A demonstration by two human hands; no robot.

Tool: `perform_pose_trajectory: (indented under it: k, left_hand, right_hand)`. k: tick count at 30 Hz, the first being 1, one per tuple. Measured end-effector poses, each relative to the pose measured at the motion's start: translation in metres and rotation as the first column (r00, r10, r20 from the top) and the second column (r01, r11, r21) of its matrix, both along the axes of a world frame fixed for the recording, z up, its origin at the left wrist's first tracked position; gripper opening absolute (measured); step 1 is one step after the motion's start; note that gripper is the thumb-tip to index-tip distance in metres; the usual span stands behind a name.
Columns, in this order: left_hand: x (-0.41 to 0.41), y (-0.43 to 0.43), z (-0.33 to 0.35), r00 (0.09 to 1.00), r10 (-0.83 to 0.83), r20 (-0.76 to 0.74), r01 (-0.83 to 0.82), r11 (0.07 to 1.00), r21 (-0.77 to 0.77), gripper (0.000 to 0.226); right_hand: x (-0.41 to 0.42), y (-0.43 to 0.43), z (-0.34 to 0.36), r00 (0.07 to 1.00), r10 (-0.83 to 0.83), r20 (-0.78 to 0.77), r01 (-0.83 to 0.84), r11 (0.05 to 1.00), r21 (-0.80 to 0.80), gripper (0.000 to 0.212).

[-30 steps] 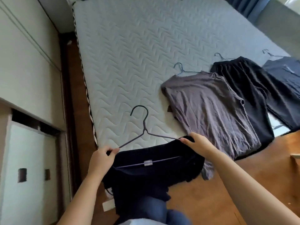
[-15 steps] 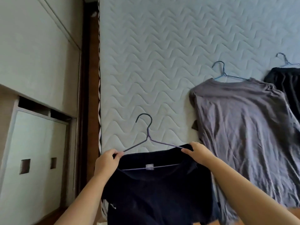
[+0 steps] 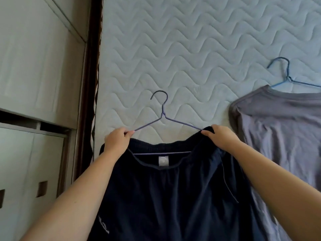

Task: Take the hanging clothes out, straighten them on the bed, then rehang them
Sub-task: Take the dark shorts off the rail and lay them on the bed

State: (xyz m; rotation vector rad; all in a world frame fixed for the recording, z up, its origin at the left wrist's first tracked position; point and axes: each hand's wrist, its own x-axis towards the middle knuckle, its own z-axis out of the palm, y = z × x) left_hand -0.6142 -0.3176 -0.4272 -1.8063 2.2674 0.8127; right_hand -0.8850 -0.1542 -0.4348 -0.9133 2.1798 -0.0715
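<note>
A dark navy garment (image 3: 173,193) with an elastic waistband and a grey label hangs on a thin purple wire hanger (image 3: 163,115) over the near part of the bed (image 3: 191,49). My left hand (image 3: 117,141) grips the garment's left top corner together with the hanger's left arm. At the right top corner, my right hand (image 3: 220,138) pinches the waistband and the hanger's right arm. A grey T-shirt (image 3: 281,129) lies flat on the quilted mattress to the right, on a blue hanger (image 3: 286,75).
A white wardrobe (image 3: 38,84) with sliding doors and square cut-out handles stands along the left. A narrow dark gap of floor (image 3: 88,84) runs between it and the mattress edge. Bare quilted mattress stretches beyond the hanger.
Both hands have carried the navy garment and its hanger forward over the mattress. The view has closed in and swung left, so the black trousers and far garments have left the frame.
</note>
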Motion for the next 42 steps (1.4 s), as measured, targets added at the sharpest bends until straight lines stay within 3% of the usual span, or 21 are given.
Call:
perform_pose_trajectory:
  k: [7,11,19,21,25,27,29,31,35,37,42]
  left_hand:
    - [-0.020,-0.024,-0.053,0.998,0.035,-0.043,-0.037,0.999,-0.035,0.028]
    - [-0.017,-0.030,-0.052,0.998,0.037,-0.056,-0.035,0.999,0.036,0.027]
    - [-0.031,-0.039,-0.028,0.974,-0.060,0.220,0.015,0.979,0.204,0.030]
    - [-0.031,-0.030,-0.013,0.964,-0.100,0.246,0.076,0.992,0.103,0.034]
    - [-0.011,0.023,0.029,0.983,-0.181,0.025,0.183,0.968,-0.173,0.026]
    - [0.013,0.064,0.046,0.965,-0.261,-0.030,0.250,0.948,-0.195,0.021]
    - [0.038,0.109,0.058,0.976,-0.197,-0.091,0.187,0.976,-0.112,0.021]
    - [0.063,0.154,0.070,0.990,-0.022,-0.141,0.026,0.999,0.026,0.021]
    - [0.117,0.228,0.084,0.958,0.269,-0.096,-0.231,0.928,0.291,0.014]
    - [0.145,0.257,0.089,0.965,0.258,-0.034,-0.227,0.900,0.373,0.011]
    - [0.178,0.304,0.103,0.997,-0.004,0.077,-0.037,0.849,0.527,0.011]
  right_hand:
    - [-0.009,-0.017,-0.047,0.993,-0.102,-0.062,0.095,0.990,-0.109,0.041]
    - [-0.005,-0.013,-0.048,0.986,-0.126,-0.108,0.110,0.984,-0.138,0.042]
    - [0.001,-0.007,-0.022,0.993,-0.110,-0.038,0.108,0.993,-0.051,0.040]
    - [0.006,0.006,-0.007,0.991,-0.127,-0.037,0.125,0.990,-0.060,0.042]
    - [0.024,0.051,0.028,0.992,-0.107,-0.074,0.101,0.992,-0.076,0.050]
    - [0.041,0.079,0.046,0.984,-0.180,0.001,0.180,0.979,-0.100,0.048]
    - [0.064,0.111,0.058,0.956,-0.268,0.122,0.279,0.957,-0.081,0.044]
    - [0.092,0.147,0.067,0.907,-0.361,0.215,0.375,0.926,-0.028,0.040]
    - [0.146,0.225,0.079,0.783,-0.569,0.251,0.560,0.821,0.112,0.037]
    - [0.172,0.265,0.086,0.708,-0.663,0.244,0.633,0.748,0.198,0.034]
    - [0.212,0.342,0.122,0.542,-0.805,0.240,0.748,0.593,0.297,0.029]
